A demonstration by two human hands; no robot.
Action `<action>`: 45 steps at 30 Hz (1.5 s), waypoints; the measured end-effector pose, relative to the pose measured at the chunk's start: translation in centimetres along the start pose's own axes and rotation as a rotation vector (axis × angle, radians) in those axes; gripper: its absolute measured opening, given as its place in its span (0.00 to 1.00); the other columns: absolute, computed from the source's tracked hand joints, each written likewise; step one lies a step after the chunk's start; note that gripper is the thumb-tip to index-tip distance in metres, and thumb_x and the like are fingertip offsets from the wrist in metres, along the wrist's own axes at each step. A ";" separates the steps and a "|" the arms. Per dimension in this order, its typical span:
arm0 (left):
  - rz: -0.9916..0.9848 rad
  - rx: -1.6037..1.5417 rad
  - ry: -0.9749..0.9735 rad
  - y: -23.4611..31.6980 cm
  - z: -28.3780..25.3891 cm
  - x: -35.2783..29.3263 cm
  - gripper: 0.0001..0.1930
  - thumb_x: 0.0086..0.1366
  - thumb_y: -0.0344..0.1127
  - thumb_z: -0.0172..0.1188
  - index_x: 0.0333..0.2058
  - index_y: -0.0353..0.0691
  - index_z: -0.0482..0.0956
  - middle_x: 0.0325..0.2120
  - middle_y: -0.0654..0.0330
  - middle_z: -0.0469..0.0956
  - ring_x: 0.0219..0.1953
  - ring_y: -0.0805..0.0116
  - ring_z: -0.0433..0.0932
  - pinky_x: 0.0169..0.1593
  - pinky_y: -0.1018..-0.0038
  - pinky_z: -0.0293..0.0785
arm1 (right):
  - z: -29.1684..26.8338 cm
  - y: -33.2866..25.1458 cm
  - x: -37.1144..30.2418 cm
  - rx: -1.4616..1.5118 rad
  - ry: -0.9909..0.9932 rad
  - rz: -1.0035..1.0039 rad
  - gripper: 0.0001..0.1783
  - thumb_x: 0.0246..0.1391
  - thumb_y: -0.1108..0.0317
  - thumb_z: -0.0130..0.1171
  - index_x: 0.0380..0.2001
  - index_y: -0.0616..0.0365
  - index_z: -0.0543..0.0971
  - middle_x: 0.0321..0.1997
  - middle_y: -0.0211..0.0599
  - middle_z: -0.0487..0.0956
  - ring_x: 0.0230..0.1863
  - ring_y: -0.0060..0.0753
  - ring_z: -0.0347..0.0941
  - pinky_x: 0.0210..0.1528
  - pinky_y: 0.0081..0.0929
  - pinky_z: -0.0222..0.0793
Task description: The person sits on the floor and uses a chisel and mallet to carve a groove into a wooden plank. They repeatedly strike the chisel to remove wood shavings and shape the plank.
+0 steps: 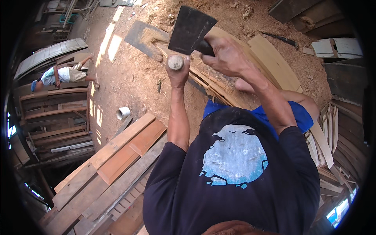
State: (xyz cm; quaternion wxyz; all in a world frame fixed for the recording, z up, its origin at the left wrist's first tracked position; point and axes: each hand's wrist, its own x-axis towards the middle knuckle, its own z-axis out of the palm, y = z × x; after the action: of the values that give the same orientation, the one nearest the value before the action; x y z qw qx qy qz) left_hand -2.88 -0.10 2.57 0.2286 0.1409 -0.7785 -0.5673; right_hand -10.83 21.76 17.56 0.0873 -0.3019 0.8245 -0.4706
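Observation:
My right hand (pixel 229 56) is closed on the short dark grip of a broad-bladed chopping tool (pixel 192 29). Its black, nearly square blade reaches up and to the left, over the top of my left hand (pixel 178 74). That left hand is wrapped round a wooden handle (pixel 175 62), whose round pale end faces up. Whether the handle and the blade are joined cannot be seen. Under my hands lie narrow split wooden strips (pixel 207 86) and a dark flat board (pixel 143 37) heaped with wood shavings.
Pale planks (pixel 274 60) lie to the right, near a dark pointed tool (pixel 280 39). Shavings cover the ground. At lower left are stacked boards and a panelled door piece (pixel 131 152), with a white cup-like container (pixel 123 113) beyond. Another person (pixel 60 76) is at far left among timber racks.

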 end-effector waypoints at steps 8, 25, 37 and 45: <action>-0.055 -0.084 -0.037 0.6 0.3 4.8 0.17 0.59 0.28 0.72 0.44 0.35 0.76 0.29 0.67 0.77 0.32 0.80 0.77 0.38 0.80 0.76 | -3.6 -2.6 -0.8 0.198 0.124 0.101 0.19 0.57 0.63 0.68 0.46 0.64 0.79 0.32 0.30 0.80 0.33 0.19 0.74 0.36 0.26 0.72; 0.263 0.136 -0.128 2.1 1.9 2.9 0.16 0.54 0.26 0.70 0.43 0.35 0.80 0.32 0.60 0.82 0.37 0.71 0.81 0.42 0.72 0.79 | 2.4 -0.2 2.2 -0.336 -0.176 0.070 0.17 0.56 0.59 0.63 0.44 0.57 0.78 0.29 0.50 0.83 0.35 0.55 0.82 0.40 0.48 0.77; 0.204 0.107 -0.161 1.3 0.7 1.4 0.11 0.60 0.26 0.66 0.42 0.35 0.80 0.37 0.60 0.82 0.40 0.69 0.81 0.45 0.70 0.77 | 4.5 0.5 2.4 -0.219 -0.089 -0.075 0.12 0.54 0.62 0.60 0.41 0.52 0.79 0.32 0.49 0.84 0.37 0.55 0.82 0.38 0.49 0.76; 0.077 -0.030 -0.067 -1.3 -0.8 2.0 0.19 0.57 0.26 0.69 0.47 0.33 0.77 0.42 0.59 0.82 0.43 0.69 0.81 0.49 0.72 0.77 | 2.2 -0.1 1.8 -0.125 -0.200 0.074 0.18 0.52 0.63 0.61 0.47 0.56 0.79 0.30 0.51 0.83 0.37 0.57 0.82 0.40 0.48 0.77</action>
State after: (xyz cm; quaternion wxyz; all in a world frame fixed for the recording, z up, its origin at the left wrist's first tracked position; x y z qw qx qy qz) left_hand -4.25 -2.11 1.89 0.2264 0.0883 -0.7818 -0.5742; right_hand -11.26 19.11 16.75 0.1675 -0.3215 0.8499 -0.3824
